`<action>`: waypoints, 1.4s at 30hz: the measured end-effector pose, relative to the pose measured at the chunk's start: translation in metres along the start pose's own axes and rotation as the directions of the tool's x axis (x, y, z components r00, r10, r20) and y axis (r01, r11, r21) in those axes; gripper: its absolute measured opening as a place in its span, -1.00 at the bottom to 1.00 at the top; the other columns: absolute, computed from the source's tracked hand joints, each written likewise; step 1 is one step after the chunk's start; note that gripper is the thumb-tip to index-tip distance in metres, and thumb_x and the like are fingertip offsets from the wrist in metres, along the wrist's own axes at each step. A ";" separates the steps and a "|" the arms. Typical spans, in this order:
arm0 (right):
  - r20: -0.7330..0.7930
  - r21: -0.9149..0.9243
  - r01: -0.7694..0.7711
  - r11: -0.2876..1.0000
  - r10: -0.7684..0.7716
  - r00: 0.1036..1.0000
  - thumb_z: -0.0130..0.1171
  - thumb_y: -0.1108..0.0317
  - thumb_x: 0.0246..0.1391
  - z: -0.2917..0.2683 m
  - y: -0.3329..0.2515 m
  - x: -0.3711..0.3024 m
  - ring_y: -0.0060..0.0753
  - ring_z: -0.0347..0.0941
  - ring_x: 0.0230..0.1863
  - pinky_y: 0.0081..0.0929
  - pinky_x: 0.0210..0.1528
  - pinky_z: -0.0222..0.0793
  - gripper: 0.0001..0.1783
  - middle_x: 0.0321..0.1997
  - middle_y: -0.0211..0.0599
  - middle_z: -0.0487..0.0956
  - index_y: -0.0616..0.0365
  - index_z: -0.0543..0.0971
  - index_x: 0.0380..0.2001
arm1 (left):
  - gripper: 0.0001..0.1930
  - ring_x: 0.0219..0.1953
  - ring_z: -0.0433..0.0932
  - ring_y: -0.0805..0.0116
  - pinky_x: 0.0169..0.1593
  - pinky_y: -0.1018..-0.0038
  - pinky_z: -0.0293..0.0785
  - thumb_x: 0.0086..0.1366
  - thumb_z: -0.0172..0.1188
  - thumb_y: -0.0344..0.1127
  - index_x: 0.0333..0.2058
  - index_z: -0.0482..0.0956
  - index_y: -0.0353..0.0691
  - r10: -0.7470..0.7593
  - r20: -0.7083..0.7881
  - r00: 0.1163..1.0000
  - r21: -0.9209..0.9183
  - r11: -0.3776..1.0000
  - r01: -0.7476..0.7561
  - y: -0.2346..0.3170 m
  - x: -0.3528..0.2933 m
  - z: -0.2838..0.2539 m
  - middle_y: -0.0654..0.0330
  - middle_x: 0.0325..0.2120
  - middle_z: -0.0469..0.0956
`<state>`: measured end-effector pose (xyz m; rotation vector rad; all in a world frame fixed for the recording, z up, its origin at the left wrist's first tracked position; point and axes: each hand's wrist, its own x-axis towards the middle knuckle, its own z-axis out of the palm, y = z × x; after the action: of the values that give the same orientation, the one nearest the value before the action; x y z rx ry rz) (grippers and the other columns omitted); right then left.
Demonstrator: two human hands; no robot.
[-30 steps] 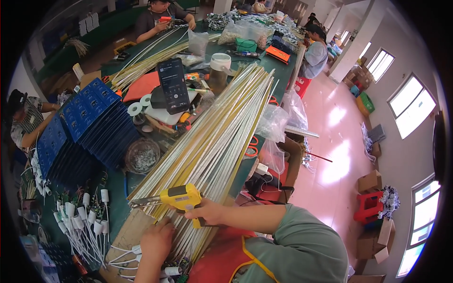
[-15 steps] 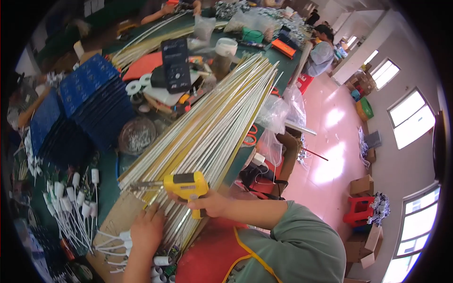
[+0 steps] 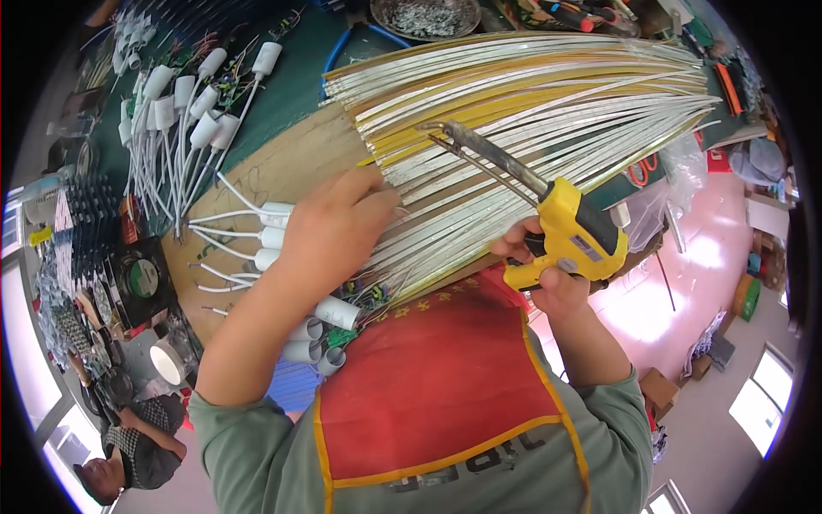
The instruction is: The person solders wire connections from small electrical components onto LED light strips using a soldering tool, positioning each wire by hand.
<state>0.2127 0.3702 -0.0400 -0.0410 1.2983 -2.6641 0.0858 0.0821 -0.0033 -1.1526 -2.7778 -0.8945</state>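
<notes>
Right hand [image 3: 565,300] wraps the yellow pistol-grip tool [image 3: 582,236] above strips [image 3: 514,94] lying over the cardboard's [image 3: 274,163] right edge, presumably so its tip clears them; left hand [image 3: 334,223] curls fingers narrowly, any hold hidden

Light [image 3: 635,310] glares on the pink floor [image 3: 726,219], beside a pale wall [image 3: 712,415] with a bright window [image 3: 760,400].
</notes>
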 end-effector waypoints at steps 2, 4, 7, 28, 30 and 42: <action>-0.068 -0.083 -0.072 0.994 0.067 0.995 0.46 0.18 0.03 0.003 0.005 -0.011 -0.12 0.51 0.07 -0.02 0.21 0.40 -0.23 0.07 -0.16 0.50 0.21 0.37 0.25 | -0.80 -0.28 0.60 0.06 -0.21 0.24 0.54 0.15 0.38 -0.35 -0.23 0.66 -0.16 0.021 0.000 1.000 0.026 0.999 -0.021 -0.001 -0.004 -0.001 0.14 -0.31 0.58; -0.083 -0.025 -0.046 0.999 0.044 0.996 0.39 0.32 0.08 0.012 0.008 -0.013 -0.25 0.54 -0.03 -0.25 0.08 0.47 -0.33 -0.07 -0.16 0.56 0.23 0.36 0.21 | -0.80 -0.28 0.60 0.06 -0.21 0.24 0.53 0.16 0.37 -0.34 -0.23 0.66 -0.17 0.048 -0.001 0.999 0.048 0.998 -0.048 0.001 -0.007 -0.002 0.14 -0.31 0.59; -0.037 -0.012 -0.053 0.999 0.053 0.998 0.34 0.37 0.11 0.010 0.013 -0.021 -0.29 0.54 -0.09 -0.23 0.05 0.50 -0.36 -0.13 -0.17 0.57 0.23 0.35 0.22 | -0.78 -0.27 0.59 0.07 -0.22 0.25 0.52 0.16 0.34 -0.36 -0.19 0.66 -0.17 -0.001 0.036 0.999 0.059 0.998 -0.001 0.005 -0.012 -0.005 0.14 -0.31 0.60; -0.097 -0.149 -0.156 0.976 0.143 0.985 0.38 0.38 0.15 0.007 0.019 -0.008 -0.56 0.53 -0.07 -0.48 0.02 0.47 -0.68 -0.13 -0.45 0.62 0.13 0.58 -0.04 | -0.63 -0.29 0.52 0.14 -0.23 0.22 0.46 0.19 0.26 -0.23 0.01 0.63 0.05 0.089 0.225 0.970 0.287 0.946 -0.153 0.002 0.004 0.001 0.19 -0.35 0.46; -0.053 -0.160 -0.132 0.978 0.125 0.991 0.38 0.39 0.15 0.009 0.021 -0.007 -0.55 0.53 -0.05 -0.48 0.04 0.46 -0.67 -0.13 -0.45 0.61 0.13 0.57 -0.02 | -0.63 -0.28 0.51 0.12 -0.22 0.20 0.46 0.16 0.30 -0.28 -0.01 0.64 0.00 0.102 0.203 0.974 0.253 0.955 -0.153 -0.004 0.000 0.001 0.18 -0.35 0.47; -0.089 -0.244 -0.130 0.961 0.112 0.990 0.32 0.29 0.18 0.000 0.016 -0.026 -0.44 0.53 -0.12 -0.44 -0.07 0.47 -0.61 -0.21 -0.33 0.59 0.15 0.52 0.03 | -0.92 -0.27 0.59 0.03 -0.19 0.21 0.51 0.11 0.30 -0.38 -0.38 0.63 -0.15 0.073 0.003 0.997 -0.020 0.997 -0.073 -0.002 0.016 0.003 0.14 -0.35 0.59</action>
<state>0.2403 0.3650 -0.0517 0.1023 1.5973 -2.4082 0.0737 0.0930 -0.0035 -1.2506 -2.7165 -0.9155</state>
